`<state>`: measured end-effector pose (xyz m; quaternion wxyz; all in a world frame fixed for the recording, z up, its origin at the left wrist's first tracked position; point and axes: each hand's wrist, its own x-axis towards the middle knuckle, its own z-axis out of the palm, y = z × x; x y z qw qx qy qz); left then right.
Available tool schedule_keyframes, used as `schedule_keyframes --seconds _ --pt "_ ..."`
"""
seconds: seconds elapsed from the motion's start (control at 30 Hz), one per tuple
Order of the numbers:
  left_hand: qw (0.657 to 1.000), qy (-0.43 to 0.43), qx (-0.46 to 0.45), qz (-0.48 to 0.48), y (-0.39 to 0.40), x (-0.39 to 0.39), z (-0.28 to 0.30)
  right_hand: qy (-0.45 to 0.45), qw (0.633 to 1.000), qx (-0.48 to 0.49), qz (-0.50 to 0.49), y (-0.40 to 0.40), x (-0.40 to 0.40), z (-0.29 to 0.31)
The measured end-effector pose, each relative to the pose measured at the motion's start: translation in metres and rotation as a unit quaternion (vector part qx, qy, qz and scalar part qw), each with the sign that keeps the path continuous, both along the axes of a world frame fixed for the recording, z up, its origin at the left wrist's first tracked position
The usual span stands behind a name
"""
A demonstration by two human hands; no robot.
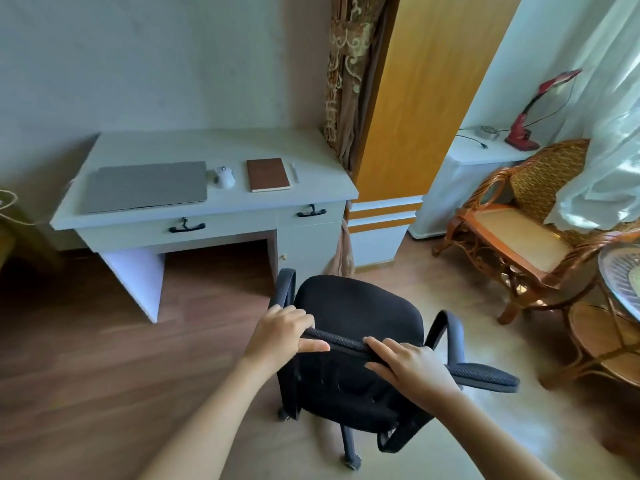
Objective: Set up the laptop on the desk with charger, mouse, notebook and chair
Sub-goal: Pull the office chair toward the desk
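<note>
Both hands grip the top edge of a black office chair's backrest: the left hand curls its fingers over the left end with the thumb underneath, and the right hand closes over the right end. Bare forearms reach in from the bottom of the view. This wheeled chair with armrests stands on a wooden floor, well apart from the bench and angled toward its right side. On the pale bench, against a wall, lie a closed grey laptop at left, a white mouse just beside it, then a brown notebook, and a white pen near the notebook's right edge. Two drawers with black handles sit below. A wicker armchair stands to the right, near a red desk lamp.
</note>
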<state>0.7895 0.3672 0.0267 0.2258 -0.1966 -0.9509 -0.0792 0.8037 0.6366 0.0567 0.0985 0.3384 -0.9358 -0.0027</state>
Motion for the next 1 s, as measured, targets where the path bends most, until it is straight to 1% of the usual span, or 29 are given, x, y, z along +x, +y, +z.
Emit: schedule_keyframes --seconds 0.17,0.33,0.5,0.6,0.73,1.0 --pt "0.998 0.027 0.004 0.052 -0.049 0.038 -0.001 -0.018 0.998 -0.006 0.06 -0.047 0.008 0.0" --pt "0.994 0.025 -0.002 0.104 -0.107 0.079 -0.004 -0.045 0.994 0.003 0.101 -0.108 0.028 0.0" --pt "0.989 0.022 -0.004 0.146 -0.171 0.119 -0.004 -0.077 0.988 -0.015 0.136 -0.178 0.047 -0.002" --pt "0.987 0.003 -0.011 0.162 -0.204 0.136 0.0 -0.097 0.984 -0.01 0.149 -0.212 0.054 -0.002" --pt "0.982 -0.029 -0.012 0.187 -0.244 0.153 0.001 -0.098 0.979 -0.011 0.179 -0.252 0.058 -0.005" --pt "0.976 -0.06 -0.018 0.207 -0.296 0.156 0.008 -0.102 0.971 -0.024 0.214 -0.309 0.047 -0.005"
